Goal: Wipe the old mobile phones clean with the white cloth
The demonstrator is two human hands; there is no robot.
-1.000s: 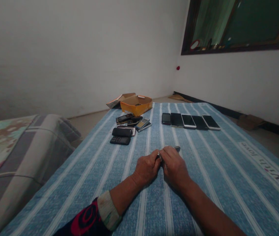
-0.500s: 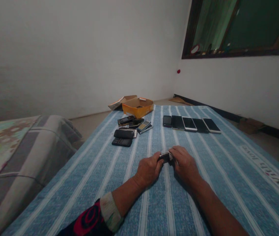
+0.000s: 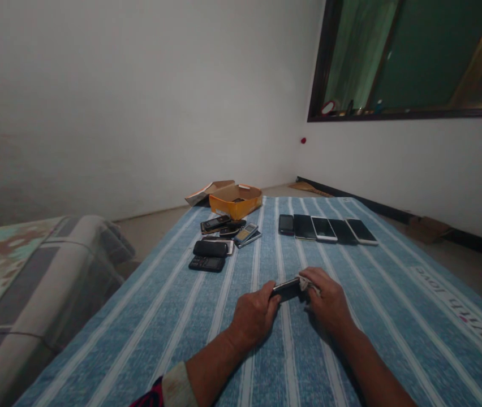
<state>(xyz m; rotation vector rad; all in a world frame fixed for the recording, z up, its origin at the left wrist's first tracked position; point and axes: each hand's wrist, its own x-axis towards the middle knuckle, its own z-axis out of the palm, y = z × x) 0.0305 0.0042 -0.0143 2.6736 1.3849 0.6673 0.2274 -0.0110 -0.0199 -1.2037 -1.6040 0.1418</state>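
Note:
My left hand (image 3: 254,315) grips one end of a dark mobile phone (image 3: 287,290), held tilted just above the striped cloth. At the phone's other end, my right hand (image 3: 328,297) pinches a crumpled whitish cloth or tissue (image 3: 306,282) against its edge. Both hands are closed, and part of the phone is hidden behind the fingers. Beyond the right hand lie several phones in a row, among them a white-framed phone (image 3: 323,229) and a small dark phone (image 3: 285,224). Ahead and to the left, a keypad phone (image 3: 207,263) lies in front of a black phone (image 3: 210,248).
A blue striped cloth (image 3: 207,350) covers the table. At its far end stands an open orange box (image 3: 236,210), its lid (image 3: 209,193) beside it. More phones (image 3: 247,233) are piled before the box. A draped bed or sofa (image 3: 67,282) stands at left, a window (image 3: 419,62) at upper right.
The phone shows more of its length now, and the whitish cloth at its right end is more visible. The view has tipped upward slightly, so the scene sits lower.

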